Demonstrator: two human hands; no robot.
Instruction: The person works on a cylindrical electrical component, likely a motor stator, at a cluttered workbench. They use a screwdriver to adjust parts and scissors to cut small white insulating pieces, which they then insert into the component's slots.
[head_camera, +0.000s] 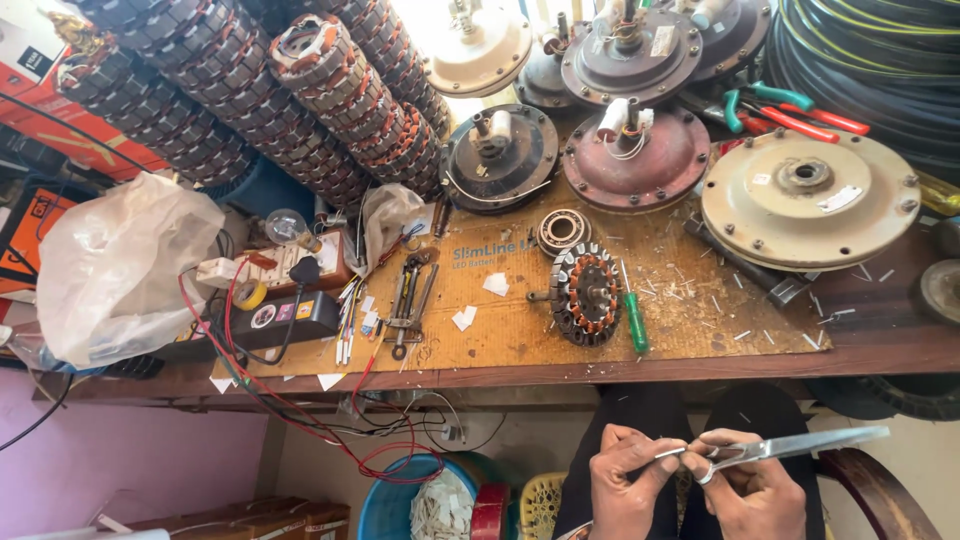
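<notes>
A scuffed brown wooden workbench, overlaid with orange pegboard, carries a wound copper-and-steel motor stator and a green-handled screwdriver. Below its edge, the left hand pinches a thin pale strip, while the right hand grips long steel scissors touching it.

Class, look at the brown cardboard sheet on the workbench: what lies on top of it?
On the brown cardboard sheet lie a round wound stator, a green-handled screwdriver, a steel ball bearing and white paper scraps. The bench surface beneath is covered.
</notes>
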